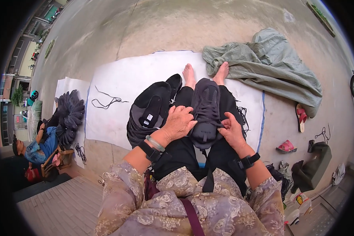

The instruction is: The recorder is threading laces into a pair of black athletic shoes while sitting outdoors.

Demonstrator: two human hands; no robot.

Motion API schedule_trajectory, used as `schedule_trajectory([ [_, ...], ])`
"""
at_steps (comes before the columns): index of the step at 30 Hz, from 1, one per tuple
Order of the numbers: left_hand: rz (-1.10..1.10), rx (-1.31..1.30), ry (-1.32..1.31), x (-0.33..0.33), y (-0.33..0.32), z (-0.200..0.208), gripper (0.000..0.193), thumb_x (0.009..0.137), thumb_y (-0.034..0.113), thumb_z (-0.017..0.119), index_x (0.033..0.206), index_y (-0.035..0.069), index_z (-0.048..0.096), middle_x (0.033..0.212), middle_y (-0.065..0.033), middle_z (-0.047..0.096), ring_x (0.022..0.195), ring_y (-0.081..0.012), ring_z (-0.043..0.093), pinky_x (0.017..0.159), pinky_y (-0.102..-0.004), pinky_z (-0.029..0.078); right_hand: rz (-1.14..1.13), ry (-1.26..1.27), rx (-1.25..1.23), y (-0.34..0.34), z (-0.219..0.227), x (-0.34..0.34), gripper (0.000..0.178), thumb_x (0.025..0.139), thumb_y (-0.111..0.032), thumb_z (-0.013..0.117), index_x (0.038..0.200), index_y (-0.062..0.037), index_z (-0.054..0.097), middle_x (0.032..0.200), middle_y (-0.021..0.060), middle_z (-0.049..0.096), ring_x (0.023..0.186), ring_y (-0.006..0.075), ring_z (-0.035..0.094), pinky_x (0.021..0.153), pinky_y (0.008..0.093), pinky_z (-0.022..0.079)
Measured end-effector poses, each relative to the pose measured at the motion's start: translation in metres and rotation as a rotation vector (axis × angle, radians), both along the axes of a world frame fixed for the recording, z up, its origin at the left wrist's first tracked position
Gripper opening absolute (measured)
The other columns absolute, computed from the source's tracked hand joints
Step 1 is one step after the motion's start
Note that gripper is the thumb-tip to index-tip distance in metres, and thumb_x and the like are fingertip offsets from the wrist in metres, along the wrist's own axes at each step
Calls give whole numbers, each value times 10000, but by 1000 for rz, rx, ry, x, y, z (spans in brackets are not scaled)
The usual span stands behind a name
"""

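Black shoe (205, 104) between left hand (180, 122) and right hand (232, 129), both half-curled, grips unclear; white label (149, 117) unreadable.

And here's the blouse (165, 216), a soft, muted purple, scattered all over with pale cream roses and small sprigs! Loose cut, too, the left sleeve (124, 183) and right sleeve (266, 194) falling wide, same floral print, leaving the forearms bare. Down the front runs a plum strap (192, 216), flat and plain, with a black strap (208, 181) above it. Now the left wrist: a pale green bangle (155, 143), smooth and rounded, right beside a black band (145, 149). Over on the right wrist, another dark band (249, 160)! Black trousers (177, 155) below, and bare feet (188, 74) finish the look.
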State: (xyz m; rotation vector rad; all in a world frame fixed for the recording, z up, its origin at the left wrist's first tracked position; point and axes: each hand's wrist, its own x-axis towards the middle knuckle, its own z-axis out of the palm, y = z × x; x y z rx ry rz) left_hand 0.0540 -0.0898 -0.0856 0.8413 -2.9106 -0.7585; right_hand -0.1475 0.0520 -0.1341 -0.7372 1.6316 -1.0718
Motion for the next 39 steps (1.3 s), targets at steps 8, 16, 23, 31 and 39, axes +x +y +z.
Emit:
schedule_trajectory([
  [8, -97, 203, 52, 24, -25, 22, 138, 804, 139, 560, 728, 29, 527, 743, -77, 525, 728, -261, 528, 698, -366, 404, -2, -63, -48, -1, -5, -1, 635, 709, 50, 622, 1288, 17, 363, 868, 65, 576, 713, 105, 554, 649, 230, 476],
  [16, -199, 652, 129, -5, 0, 77, 171, 817, 161, 606, 712, 36, 553, 613, -74, 498, 581, -247, 502, 647, -342, 409, 161, 375, -305, -20, 28, -6, 380, 699, -53, 642, 1060, -30, 523, 963, 98, 559, 915, 231, 530, 815, 319, 432],
  [23, -209, -11, 112, -18, 10, 43, 123, 733, 80, 612, 856, 83, 610, 778, -56, 508, 719, -243, 528, 651, -361, 387, 112, 394, -297, -25, 18, 3, 181, 723, -83, 642, 864, -26, 544, 861, 95, 543, 799, 247, 532, 739, 325, 442],
  [31, -101, -170, 79, -37, -2, 3, 95, 645, 90, 618, 737, 74, 597, 788, -80, 491, 715, -251, 538, 619, -370, 382, 74, 203, -81, -8, 15, -8, 225, 791, -199, 660, 845, -10, 550, 667, 89, 543, 610, 152, 529, 579, 274, 436],
  [39, -183, 231, -189, -56, -17, 17, 73, 619, 97, 598, 641, 44, 552, 799, -97, 502, 744, -299, 553, 649, -392, 452, 197, -3, 106, -10, 23, -24, 285, 853, -262, 624, 806, 18, 603, 578, 30, 546, 521, 89, 507, 481, 235, 417],
])
